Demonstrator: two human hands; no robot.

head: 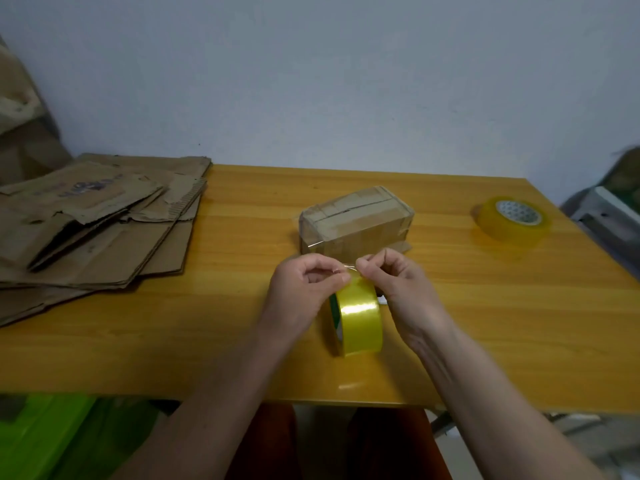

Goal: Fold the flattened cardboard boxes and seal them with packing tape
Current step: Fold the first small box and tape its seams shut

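A small folded cardboard box (356, 220) stands at the middle of the wooden table (242, 323), with clear tape over its top seam. Just in front of it a yellow tape roll (360, 317) stands on edge. My left hand (304, 289) and my right hand (398, 282) meet above the roll, and both pinch a thin clear strip of tape between thumb and fingers. The strip runs from the roll's top toward the box's near corner. A stack of flattened cardboard boxes (93, 223) lies at the table's left end.
A second yellow tape roll (512, 220) lies flat at the far right of the table. A grey wall stands close behind. A green bin (52, 441) sits below the table's left front edge, and a grey object is off the right edge.
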